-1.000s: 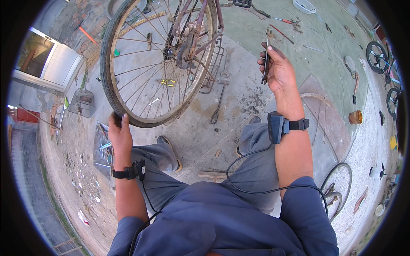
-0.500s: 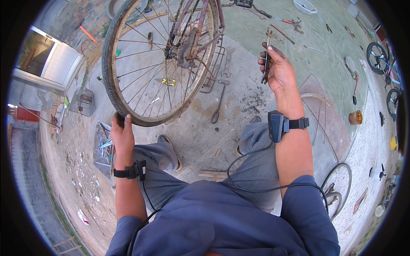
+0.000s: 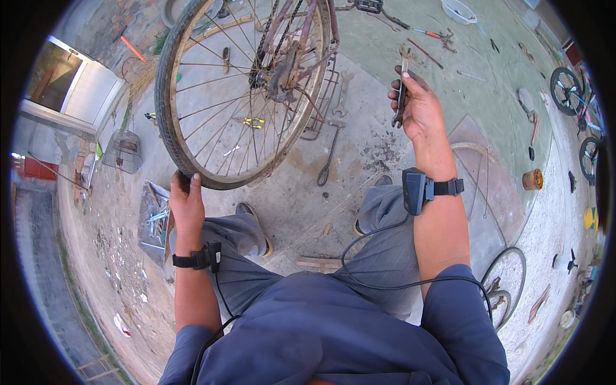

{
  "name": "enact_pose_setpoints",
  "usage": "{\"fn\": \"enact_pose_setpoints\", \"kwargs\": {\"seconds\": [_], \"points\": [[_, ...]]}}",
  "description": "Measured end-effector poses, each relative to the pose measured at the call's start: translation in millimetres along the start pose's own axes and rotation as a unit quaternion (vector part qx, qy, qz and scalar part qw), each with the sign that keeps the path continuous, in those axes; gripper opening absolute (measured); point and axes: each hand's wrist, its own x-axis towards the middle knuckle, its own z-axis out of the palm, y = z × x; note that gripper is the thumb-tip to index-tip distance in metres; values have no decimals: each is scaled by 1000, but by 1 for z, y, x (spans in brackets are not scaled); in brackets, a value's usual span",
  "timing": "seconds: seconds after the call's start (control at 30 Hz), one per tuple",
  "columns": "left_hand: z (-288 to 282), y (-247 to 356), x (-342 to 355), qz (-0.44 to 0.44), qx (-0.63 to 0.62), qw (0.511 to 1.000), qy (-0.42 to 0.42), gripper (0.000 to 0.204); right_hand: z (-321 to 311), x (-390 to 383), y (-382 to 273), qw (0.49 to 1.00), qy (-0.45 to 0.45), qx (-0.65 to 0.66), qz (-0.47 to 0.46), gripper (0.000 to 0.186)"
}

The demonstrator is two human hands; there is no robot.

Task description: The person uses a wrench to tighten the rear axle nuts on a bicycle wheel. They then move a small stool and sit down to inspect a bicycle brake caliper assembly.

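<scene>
My left hand (image 3: pixel 187 208) is closed on the lower left edge of a rusty spoked bicycle wheel (image 3: pixel 166 115), its thumb lying over the tire. The wheel is still attached to a worn bicycle frame (image 3: pixel 292 67), with a chain and sprocket at its hub. To the wheel's right, raised and apart from it, my right hand (image 3: pixel 423 109) grips a combination wrench (image 3: pixel 403 64). The wrench is nearly upright, and fingers hide part of its shaft. Dark grease marks the fingertips of both hands.
Left of my left knee is a tray of tools (image 3: pixel 154 218). On the floor lie yellow-handled pliers (image 3: pixel 253 122), a long looped tool (image 3: pixel 329 157) and a red rod (image 3: pixel 426 51). At the right are a rusty can (image 3: pixel 532 179) and a loose tire (image 3: pixel 523 282).
The wheel and my left hand have shifted very slightly to the right. My right hand keeps the wrench in almost the same place.
</scene>
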Motion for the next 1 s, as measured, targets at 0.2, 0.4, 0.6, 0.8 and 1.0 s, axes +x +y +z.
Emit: {"fn": "enact_pose_setpoints", "kwargs": {"seconds": [0.2,0.4,0.6,0.8,1.0], "points": [[0,-3,-2,-1,7,1000,0,34,0,0,0,1000,-2,4,3,30],[2,-3,-3,3,10,1000,8,34,0,-1,-1,1000,-2,7,1,29],[2,-3,-4,2,22,1000,5,33,0,-1,-2,1000,-5,23,-2,24],[2,-6,-3,-5,-3,1000,2,33,-1,-1,-1,1000,-9,6,-5,30],[2,-6,-4,-4,9,1000,7,32,-1,-2,-2,1000,-10,6,-7,30]]}}
